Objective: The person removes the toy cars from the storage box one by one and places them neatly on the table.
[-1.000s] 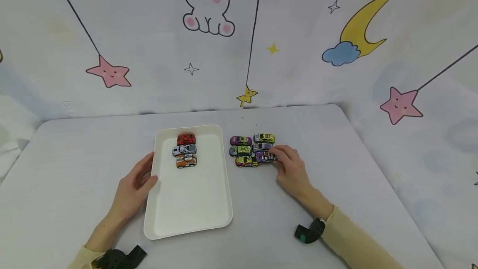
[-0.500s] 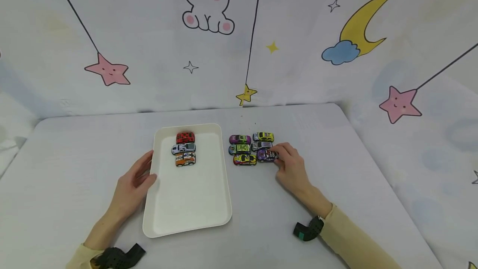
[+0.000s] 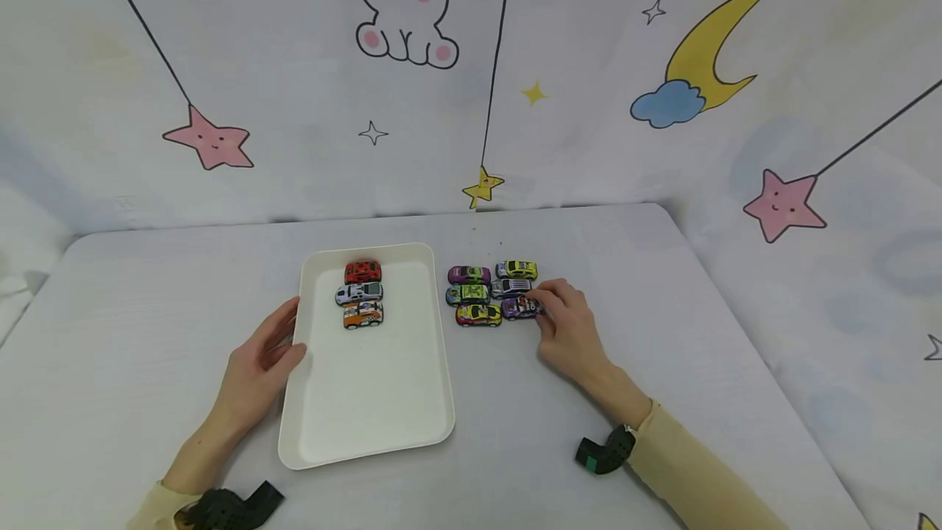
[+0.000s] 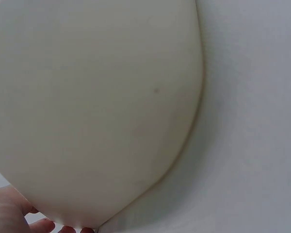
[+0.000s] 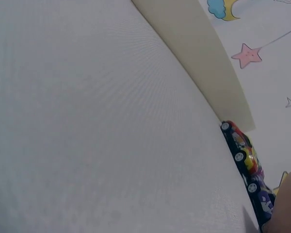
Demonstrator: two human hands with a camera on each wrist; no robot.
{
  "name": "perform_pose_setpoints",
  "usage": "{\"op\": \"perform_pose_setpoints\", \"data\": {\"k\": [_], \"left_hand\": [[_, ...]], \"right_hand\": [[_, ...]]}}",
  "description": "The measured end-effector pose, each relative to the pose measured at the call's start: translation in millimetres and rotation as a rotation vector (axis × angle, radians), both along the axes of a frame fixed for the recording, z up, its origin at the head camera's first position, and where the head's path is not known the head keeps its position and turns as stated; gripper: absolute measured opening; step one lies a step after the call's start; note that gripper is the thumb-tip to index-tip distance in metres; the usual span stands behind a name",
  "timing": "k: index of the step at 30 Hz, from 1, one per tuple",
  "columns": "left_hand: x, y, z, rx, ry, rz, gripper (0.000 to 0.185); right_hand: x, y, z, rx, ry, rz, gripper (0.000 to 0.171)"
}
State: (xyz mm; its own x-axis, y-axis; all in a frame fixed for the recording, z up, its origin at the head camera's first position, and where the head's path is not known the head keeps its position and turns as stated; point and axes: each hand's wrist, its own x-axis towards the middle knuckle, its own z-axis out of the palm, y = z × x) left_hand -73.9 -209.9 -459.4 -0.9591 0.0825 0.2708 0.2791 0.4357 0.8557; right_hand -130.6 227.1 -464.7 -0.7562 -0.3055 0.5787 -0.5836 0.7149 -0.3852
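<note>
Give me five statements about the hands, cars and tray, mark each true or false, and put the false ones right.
1. The red car lies in the tray. True.
2. The left hand holds a car. False: it holds the tray by its side.
3. The orange car lies between the red car and the white car. False: the white car lies between the other two.
4. The right hand holds the dark purple car. True.
5. Six cars are outside the tray. True.
</note>
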Motion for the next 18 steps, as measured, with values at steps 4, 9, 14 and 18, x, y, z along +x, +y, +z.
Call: {"op": "perform_pose_setpoints", "data": {"k": [4, 9, 14, 18], "left_hand": [[0.5, 0.0, 0.3, 0.003, 0.003, -0.001, 0.062], [0.7, -0.1, -0.4, 0.007, 0.01, -0.003, 0.062], [1.1, 0.6, -0.1, 0.003, 0.01, -0.003, 0.062], [1.0, 1.1, 0.8, 0.004, 0.011, -0.004, 0.061]], "right_hand": [[0.1, -0.5, -0.7, -0.005, 0.018, 0.004, 0.038], [-0.5, -0.6, -1.0, -0.007, 0.03, 0.003, 0.038], [-1.0, -0.7, -0.2, -0.019, 0.042, 0.005, 0.036], [-1.8, -0.8, 0.3, -0.035, 0.076, 0.014, 0.036]]}}
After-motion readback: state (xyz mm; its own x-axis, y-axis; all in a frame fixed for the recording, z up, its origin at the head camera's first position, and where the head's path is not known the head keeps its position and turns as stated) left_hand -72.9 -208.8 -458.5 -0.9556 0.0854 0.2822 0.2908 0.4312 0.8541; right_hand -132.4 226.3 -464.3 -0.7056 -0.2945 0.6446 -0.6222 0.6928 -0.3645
